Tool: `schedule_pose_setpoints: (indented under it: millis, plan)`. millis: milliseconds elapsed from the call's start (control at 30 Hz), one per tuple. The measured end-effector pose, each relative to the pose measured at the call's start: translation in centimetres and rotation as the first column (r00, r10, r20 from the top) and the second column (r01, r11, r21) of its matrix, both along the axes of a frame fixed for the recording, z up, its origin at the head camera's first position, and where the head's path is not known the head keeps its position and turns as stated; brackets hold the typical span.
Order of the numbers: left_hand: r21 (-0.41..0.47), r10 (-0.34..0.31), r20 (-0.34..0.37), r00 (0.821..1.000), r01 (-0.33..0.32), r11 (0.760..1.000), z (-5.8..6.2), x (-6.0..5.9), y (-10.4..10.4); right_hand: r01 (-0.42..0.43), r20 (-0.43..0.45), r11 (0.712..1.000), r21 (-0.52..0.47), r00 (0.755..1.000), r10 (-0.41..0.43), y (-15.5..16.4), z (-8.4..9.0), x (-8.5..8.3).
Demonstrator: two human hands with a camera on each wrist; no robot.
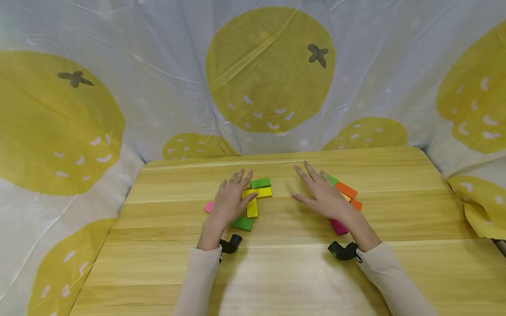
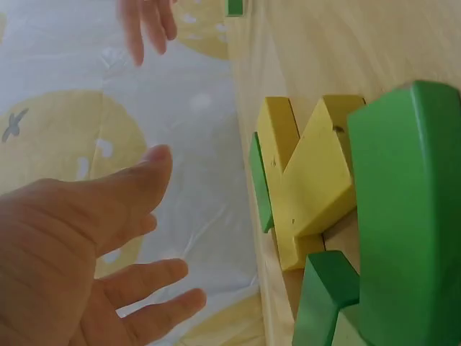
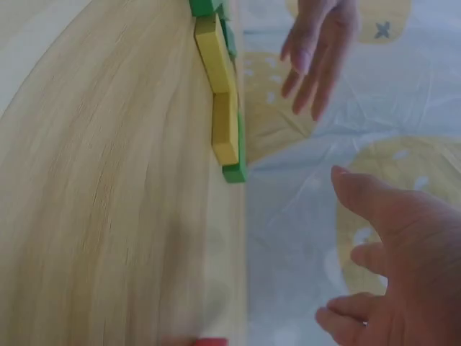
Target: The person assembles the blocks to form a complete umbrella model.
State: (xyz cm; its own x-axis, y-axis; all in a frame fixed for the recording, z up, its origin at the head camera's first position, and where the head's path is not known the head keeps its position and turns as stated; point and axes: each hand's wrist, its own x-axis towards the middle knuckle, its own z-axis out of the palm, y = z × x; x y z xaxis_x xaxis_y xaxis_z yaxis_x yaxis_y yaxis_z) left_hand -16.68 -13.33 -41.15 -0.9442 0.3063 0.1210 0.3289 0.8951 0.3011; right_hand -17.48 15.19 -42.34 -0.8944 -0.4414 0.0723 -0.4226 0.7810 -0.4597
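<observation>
Your sleeves (image 1: 199, 281) come nearest, rising from the bottom edge, with a black wrist piece (image 1: 231, 243) at the inner side of each cuff, and beyond them your bare hands over a wooden table (image 1: 292, 267). Your left hand (image 1: 228, 198) and right hand (image 1: 325, 197) are both wide, fingers spread, gripping nothing; the wrist views show them raised off the tabletop. Small blocks lie on the table in two groups, one about each hand. Just inside your left hand, two yellow blocks (image 1: 251, 208) meet at an angle, your thumb overlapping one from above. A far green block (image 1: 260, 183) lies just beyond them, a near green block (image 1: 243, 224) back toward that wrist, and a pink block (image 1: 209, 206) peeks out on the hand's outer side. By your right hand, partly hidden, are a light green block (image 1: 333, 180) beside the little finger, orange blocks (image 1: 346, 190) on the outer side, and a magenta block (image 1: 339, 227) near the wrist, thumb side. All look like painted wood, so expect them light, stiff and hard to damage, though smooth faces may slide. Pinch each across its long, narrow sides, near the middle; where blocks crowd together, a free end is the safer hold.
</observation>
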Motion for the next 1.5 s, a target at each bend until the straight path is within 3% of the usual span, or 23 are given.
schedule_pose_setpoints:
  millis: [267,600,733,1033,1300,1500]
  plan:
    - [0.127,-0.061,0.026,0.998,0.057,0.99,-0.4,0.1,-1.6,-0.004,0.097,0.99,-0.144,0.995,0.018,2.5,-0.4,0.2]
    - [0.229,-0.09,0.162,0.983,0.051,0.972,-1.5,0.7,-2.9,-0.04,0.112,0.971,-0.235,0.991,0.068,5.3,-1.5,0.7]
    - [0.23,-0.101,0.191,0.976,0.056,0.971,-1.6,0.7,-3.2,-0.052,0.101,0.971,-0.234,0.992,0.078,6.4,-2.0,0.7]
    - [0.133,-0.07,0.251,0.965,0.037,0.99,-1.8,0.6,-3.2,-0.045,0.107,0.981,-0.187,0.992,0.066,7.7,-2.5,0.7]
    - [0.148,-0.086,0.236,0.968,0.051,0.988,-1.9,0.6,-3.1,-0.051,0.134,0.989,-0.137,0.989,0.069,7.7,-2.7,0.6]
    - [0.165,-0.096,0.213,0.972,0.061,0.984,-1.9,0.6,-2.6,-0.045,0.095,0.995,-0.092,0.994,0.054,7.5,-2.7,0.6]
